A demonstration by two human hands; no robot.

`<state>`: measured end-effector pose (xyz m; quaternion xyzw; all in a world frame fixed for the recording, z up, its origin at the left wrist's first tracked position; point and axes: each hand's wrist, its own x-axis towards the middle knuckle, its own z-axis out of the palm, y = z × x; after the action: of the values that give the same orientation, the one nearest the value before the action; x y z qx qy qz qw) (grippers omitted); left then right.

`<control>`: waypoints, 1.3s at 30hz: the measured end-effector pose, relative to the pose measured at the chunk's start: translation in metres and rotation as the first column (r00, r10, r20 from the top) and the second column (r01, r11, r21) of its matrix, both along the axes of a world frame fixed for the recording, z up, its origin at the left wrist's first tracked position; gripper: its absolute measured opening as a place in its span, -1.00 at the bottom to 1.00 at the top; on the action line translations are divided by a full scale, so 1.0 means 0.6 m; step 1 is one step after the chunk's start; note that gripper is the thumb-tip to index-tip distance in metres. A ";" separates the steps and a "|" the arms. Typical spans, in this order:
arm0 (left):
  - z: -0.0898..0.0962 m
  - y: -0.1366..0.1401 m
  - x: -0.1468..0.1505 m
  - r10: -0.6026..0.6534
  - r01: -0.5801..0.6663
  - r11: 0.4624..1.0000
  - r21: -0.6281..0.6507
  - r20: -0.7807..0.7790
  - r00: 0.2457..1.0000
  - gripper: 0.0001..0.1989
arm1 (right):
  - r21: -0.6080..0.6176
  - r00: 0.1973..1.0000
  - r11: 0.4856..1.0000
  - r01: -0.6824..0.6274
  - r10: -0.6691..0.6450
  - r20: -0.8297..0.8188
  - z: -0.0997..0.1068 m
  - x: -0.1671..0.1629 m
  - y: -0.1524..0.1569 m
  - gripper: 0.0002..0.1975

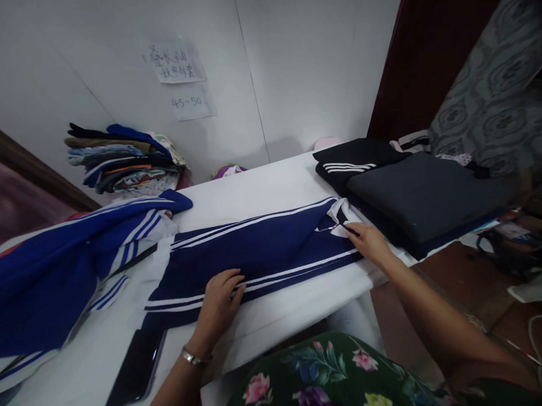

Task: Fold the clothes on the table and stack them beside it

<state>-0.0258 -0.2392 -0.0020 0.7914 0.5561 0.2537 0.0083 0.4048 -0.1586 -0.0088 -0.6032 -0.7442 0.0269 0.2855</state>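
Note:
A navy jacket with white double stripes lies folded into a long strip on the white-covered table, its collar end to the right. My right hand is closed at that end, thumb and fingers pinching the jacket near the collar and zip. Along the near edge of the strip rests my left hand, its fingers a little bent and apart on the fabric beside a white stripe. A black phone lies to the left of that hand, just below the jacket's hem end.
At the left spreads a blue jacket with white stripes. A stack of folded clothes stands by the wall at the back left. Folded dark garments are piled on the table's right. Handwritten paper signs hang on the wall.

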 end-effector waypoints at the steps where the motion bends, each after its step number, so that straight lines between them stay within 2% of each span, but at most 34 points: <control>1: 0.003 0.004 0.014 -0.023 0.023 1.000 -0.004 0.010 1.000 -0.80 | -0.027 1.000 0.999 0.019 -0.018 0.022 0.003 -0.010 0.016 -0.69; 6: 0.027 0.040 0.109 -0.176 0.177 0.984 -0.038 0.026 0.984 -0.79 | -0.104 0.983 0.986 0.130 -0.115 0.144 0.003 -0.048 0.091 -0.72; 10: 0.045 0.086 0.200 -0.260 0.256 0.962 -0.099 -0.028 0.965 -0.81 | -0.103 0.979 0.984 0.144 -0.126 0.160 -0.007 -0.058 0.116 -0.84; 14: 0.048 0.136 0.277 -0.246 0.223 0.963 -0.152 -0.153 0.957 -0.79 | -0.084 0.982 0.989 0.123 -0.109 0.151 -0.019 -0.058 0.116 -0.83; 18: 0.037 0.181 0.327 -0.137 0.095 0.980 -0.177 -0.247 0.959 -0.73 | -0.050 0.989 0.995 0.086 -0.079 0.129 -0.025 -0.058 0.112 -0.78; 21: 0.029 0.207 0.346 -0.061 0.005 0.980 -0.197 -0.279 0.958 -0.73 | -0.032 0.993 0.998 0.048 -0.044 0.113 -0.027 -0.058 0.111 -0.75; 24: 0.029 0.227 0.349 -0.041 -0.027 0.975 -0.222 -0.296 0.954 -0.80 | -0.022 0.995 1.000 0.017 -0.014 0.098 -0.029 -0.059 0.113 -0.73; 30: 0.042 0.250 0.333 0.076 -0.123 0.959 -0.256 -0.186 0.980 -0.74 | -0.088 0.971 0.985 -0.150 0.163 0.173 -0.027 -0.066 0.112 -0.74; 32: 0.044 0.248 0.333 0.077 -0.119 0.959 -0.258 -0.166 0.983 -0.75 | -0.113 0.964 0.981 -0.157 0.177 0.197 -0.022 -0.070 0.108 -0.72; 34: 0.044 0.242 0.338 0.016 -0.051 0.972 -0.229 -0.151 0.988 -0.75 | -0.122 0.970 0.983 -0.141 0.161 0.183 -0.016 -0.074 0.104 -0.72; 36: 0.040 0.234 0.347 -0.123 0.096 0.979 -0.179 -0.144 0.982 -0.71 | -0.131 0.979 0.982 -0.138 0.156 0.134 -0.013 -0.076 0.102 -0.73; 39: 0.022 0.220 0.362 -0.345 0.317 0.933 -0.173 -0.166 0.924 -0.62 | -0.145 0.987 0.979 -0.142 0.152 0.057 -0.013 -0.074 0.102 -0.74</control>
<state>0.1913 -0.1070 0.0115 0.8922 0.4293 0.1298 0.0538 0.3602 -0.0974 -0.0166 -0.5658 -0.7922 0.0799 0.2141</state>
